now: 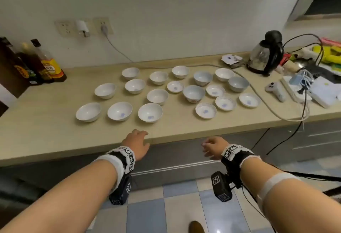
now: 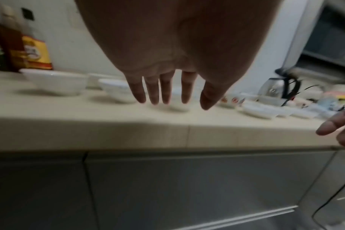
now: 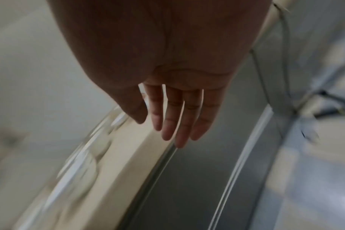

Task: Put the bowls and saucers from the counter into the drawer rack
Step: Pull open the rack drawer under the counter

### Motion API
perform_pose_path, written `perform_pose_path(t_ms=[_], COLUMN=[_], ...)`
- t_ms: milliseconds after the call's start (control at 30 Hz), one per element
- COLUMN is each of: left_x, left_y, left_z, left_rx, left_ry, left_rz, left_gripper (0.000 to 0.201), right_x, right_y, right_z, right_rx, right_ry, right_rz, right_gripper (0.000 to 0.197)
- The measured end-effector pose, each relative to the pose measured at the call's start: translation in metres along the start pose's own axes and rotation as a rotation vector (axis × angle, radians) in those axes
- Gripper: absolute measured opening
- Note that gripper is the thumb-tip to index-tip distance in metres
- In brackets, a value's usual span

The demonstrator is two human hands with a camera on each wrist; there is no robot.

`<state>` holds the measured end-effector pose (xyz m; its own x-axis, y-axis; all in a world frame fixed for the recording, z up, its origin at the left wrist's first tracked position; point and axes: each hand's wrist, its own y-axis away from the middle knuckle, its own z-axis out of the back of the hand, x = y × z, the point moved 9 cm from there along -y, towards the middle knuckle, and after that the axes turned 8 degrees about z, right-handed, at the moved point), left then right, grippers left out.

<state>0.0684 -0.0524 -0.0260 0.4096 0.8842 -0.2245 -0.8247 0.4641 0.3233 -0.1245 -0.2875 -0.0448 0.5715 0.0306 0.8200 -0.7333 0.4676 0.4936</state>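
Several white bowls [image 1: 150, 112] and shallow saucers [image 1: 206, 110] are spread over the beige counter [image 1: 46, 133]. My left hand [image 1: 137, 141] hovers at the counter's front edge with straight fingers [image 2: 165, 91], empty, just short of the nearest bowl. My right hand [image 1: 212, 147] hangs lower, in front of the grey drawer front [image 1: 180, 157] below the counter lip, fingers [image 3: 175, 124] straight and holding nothing. The drawer is closed; its handle rail [image 1: 175, 167] runs below both hands. No rack is visible.
Sauce bottles [image 1: 46, 65] stand at the counter's back left. A kettle [image 1: 265, 55], a remote [image 1: 276, 90], cables and white boxes [image 1: 324, 90] crowd the right end. A grey cable [image 1: 267, 109] trails across the counter past the saucers. Tiled floor lies below.
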Motion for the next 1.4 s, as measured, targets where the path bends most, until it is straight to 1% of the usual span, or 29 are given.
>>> perform_pose_path(t_ms=[33,100,167,233,300,433,500,533,567,600,700,766,866,933,1000,1166,1266,1400], left_x=[0.007,0.026,0.037,0.038,0.036,0.036,0.038,0.038,0.039,0.039,0.04,0.04,0.039,0.039,0.04,0.045,0.044,0.043], left_y=[-0.004,-0.011,-0.012,-0.012,-0.011,-0.013,-0.014,-0.015,-0.014,-0.014,-0.014,-0.014,-0.015,-0.018,-0.02,-0.025,-0.026,-0.025], left_z=[-0.006,-0.022,-0.036,-0.044,-0.042,-0.038,-0.039,-0.04,-0.041,-0.041,-0.041,-0.041,-0.04,-0.04,-0.041,-0.042,-0.039,-0.039], left_rx=[0.005,-0.013,-0.021,-0.034,-0.046,-0.012,0.013,0.029,0.046,0.062,0.101,0.121,0.162,0.183,0.212,0.279,0.306,0.303], left_ry=[-0.032,-0.063,-0.071,-0.05,-0.062,-0.11,-0.124,-0.122,-0.119,-0.117,-0.113,-0.132,-0.145,-0.155,-0.166,-0.164,-0.162,-0.158], left_rz=[0.047,0.135,0.156,0.145,0.133,0.134,0.139,0.147,0.152,0.157,0.165,0.161,0.153,0.14,0.127,0.118,0.106,0.086], left_gripper=[0.057,0.061,0.063,0.064,0.065,0.066,0.069,0.07,0.071,0.071,0.072,0.073,0.072,0.072,0.072,0.072,0.071,0.072], right_x=[-0.016,-0.041,-0.054,-0.06,-0.055,-0.043,-0.042,-0.042,-0.041,-0.041,-0.044,-0.045,-0.05,-0.057,-0.065,-0.106,-0.133,-0.152], right_y=[-0.012,-0.029,-0.046,-0.064,-0.077,-0.095,-0.099,-0.101,-0.103,-0.104,-0.105,-0.104,-0.095,-0.087,-0.074,-0.043,-0.023,0.008], right_z=[-0.002,-0.011,-0.021,-0.028,-0.032,-0.033,-0.033,-0.033,-0.033,-0.034,-0.04,-0.043,-0.044,-0.043,-0.044,-0.05,-0.048,-0.05], right_rx=[-0.053,-0.106,-0.125,-0.157,-0.178,-0.212,-0.23,-0.229,-0.225,-0.215,-0.17,-0.158,-0.18,-0.202,-0.205,-0.233,-0.309,-0.356], right_ry=[-0.172,-0.44,-0.677,-0.878,-1.004,-1.169,-1.227,-1.257,-1.272,-1.286,-1.288,-1.235,-1.163,-1.167,-1.163,-1.047,-1.019,-0.987], right_rz=[-0.057,-0.167,-0.236,-0.261,-0.254,-0.253,-0.263,-0.259,-0.253,-0.245,-0.245,-0.244,-0.246,-0.247,-0.258,-0.313,-0.348,-0.351], right_gripper=[0.015,0.024,0.039,0.052,0.059,0.066,0.062,0.056,0.049,0.046,0.058,0.062,0.068,0.075,0.075,0.069,0.056,0.045])
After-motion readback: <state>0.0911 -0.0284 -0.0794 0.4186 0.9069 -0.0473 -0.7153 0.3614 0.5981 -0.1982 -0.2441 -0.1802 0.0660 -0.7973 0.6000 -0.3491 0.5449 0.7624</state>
